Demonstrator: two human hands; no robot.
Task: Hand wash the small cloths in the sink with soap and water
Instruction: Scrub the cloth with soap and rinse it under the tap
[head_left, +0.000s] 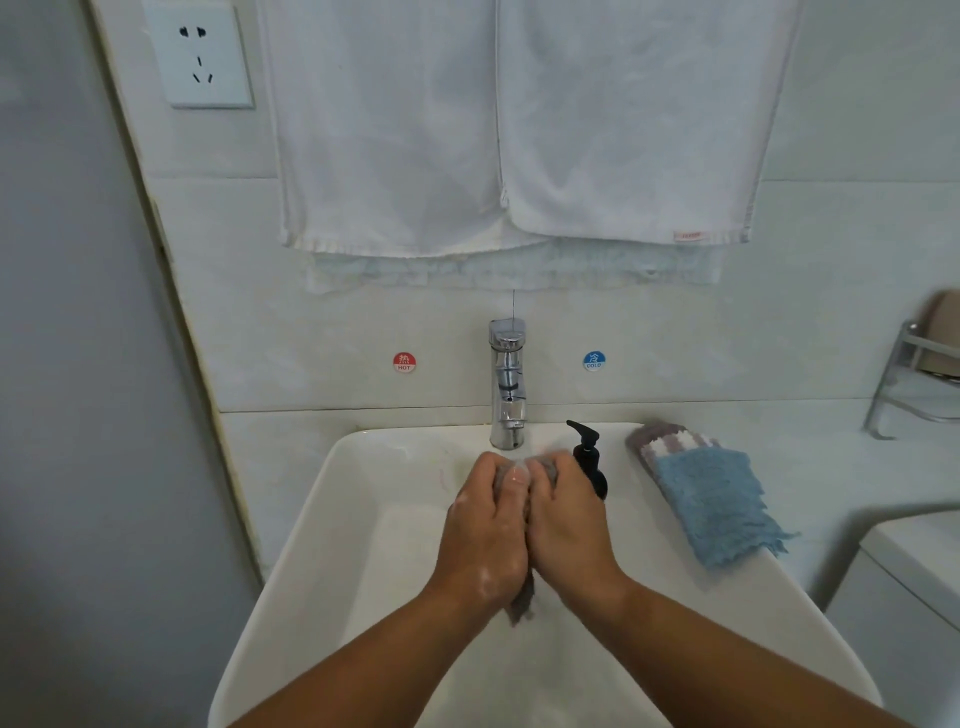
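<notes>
Left hand (485, 525) and right hand (569, 525) are both curled tight round one grey cloth (522, 605). Hands pressed together mid-sink (322, 519), near side of the faucet (508, 384). Likely scrubbing, held over the basin so drips stay in. Suds on left hand. Soap bottle (592, 462) just right of the hands, in easy reach. Queued on the right rim: blue cloth (719, 499) lying on striped cloth (665, 436). Count: 3 cloths, 1 bottle, 1 faucet, at least 2 white towels (389, 130) on far wall.

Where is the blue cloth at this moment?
In the head view, the blue cloth lies on the right rim of the sink, partly covering a striped cloth, just right of the black pump bottle.
</notes>
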